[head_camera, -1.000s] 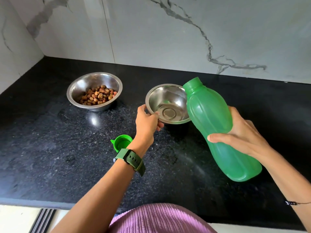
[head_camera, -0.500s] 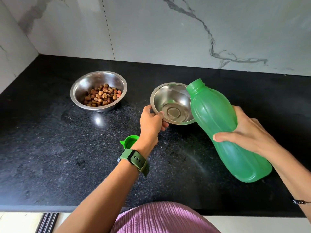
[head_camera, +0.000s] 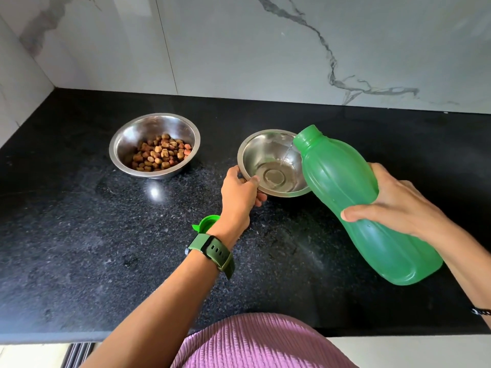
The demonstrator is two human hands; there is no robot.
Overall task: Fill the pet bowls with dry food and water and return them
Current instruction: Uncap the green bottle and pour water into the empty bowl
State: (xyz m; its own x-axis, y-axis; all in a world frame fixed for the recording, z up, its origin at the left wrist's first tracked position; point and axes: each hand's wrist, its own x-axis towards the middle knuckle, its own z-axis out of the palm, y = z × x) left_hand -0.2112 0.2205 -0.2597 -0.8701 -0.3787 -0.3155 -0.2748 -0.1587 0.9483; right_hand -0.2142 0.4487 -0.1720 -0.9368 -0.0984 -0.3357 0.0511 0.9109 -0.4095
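1. Change: water had begun to run. A thin stream fell from the mouth of the bottle (head_camera: 353, 197) into the right bowl (head_camera: 268, 158); half a second before, the bottle was tipped toward it but nothing was flowing. A shallow pool showed on the bowl's bottom.
2. Right hand (head_camera: 398, 203) was wrapped round the bottle's middle, thumb across the near side, the bottle tilted with its neck over the bowl's right rim, at centre right of the frame.
3. Left hand (head_camera: 240, 192) pinched the bowl's near-left rim, thumb on the edge and fingers curled under, steadying it as before.
4. Left bowl (head_camera: 125, 150), at centre left, held kibble (head_camera: 160, 152); it stood well apart from the right bowl on the counter (head_camera: 79, 235).
5. Cap (head_camera: 206, 224) lay on the counter just beside the left wrist, partly hidden by it.
6. Judgement: food step looked done; water step was barely started. Filling, recapping and returning both bowls remained.
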